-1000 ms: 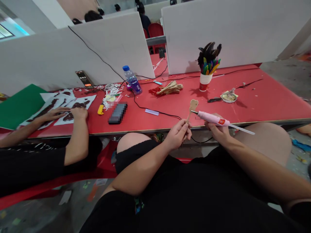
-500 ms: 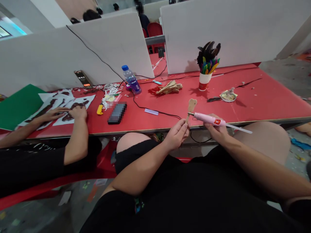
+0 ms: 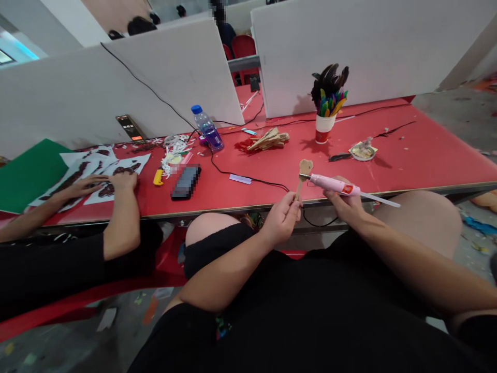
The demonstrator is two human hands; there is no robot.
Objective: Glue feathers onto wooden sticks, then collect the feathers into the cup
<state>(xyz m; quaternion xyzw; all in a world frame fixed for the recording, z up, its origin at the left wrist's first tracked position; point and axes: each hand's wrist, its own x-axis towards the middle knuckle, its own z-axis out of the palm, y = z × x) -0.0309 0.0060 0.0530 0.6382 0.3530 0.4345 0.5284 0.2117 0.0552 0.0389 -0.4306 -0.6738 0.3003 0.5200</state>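
Observation:
Pinched upright by its thin handle in my left hand [image 3: 282, 218] is a small flat tan stick [image 3: 305, 167] with a wide lobed head, like a wooden spoon. My right hand [image 3: 345, 203] is wrapped round a pink hot glue gun [image 3: 330, 184], a clear glue stick [image 3: 380, 199] poking out of its back end. The gun's metal tip is at the lower part of the stick's head; whether it touches is hard to make out. Both hands are above the table's front edge.
On the red table [image 3: 272, 171] are a pile of similar sticks [image 3: 272, 139], a cup of feathers [image 3: 324, 124], a small dish [image 3: 363, 150], a bottle [image 3: 209, 132], a phone [image 3: 186, 181] and a yellow cutter [image 3: 158, 177]. Cords cross it. A co-worker's hands [image 3: 123, 178] rest on patterned paper at left.
The glue gun's tip has shifted slightly downward and left against the stick's head. My left hand keeps its hold. The whole view has moved a little.

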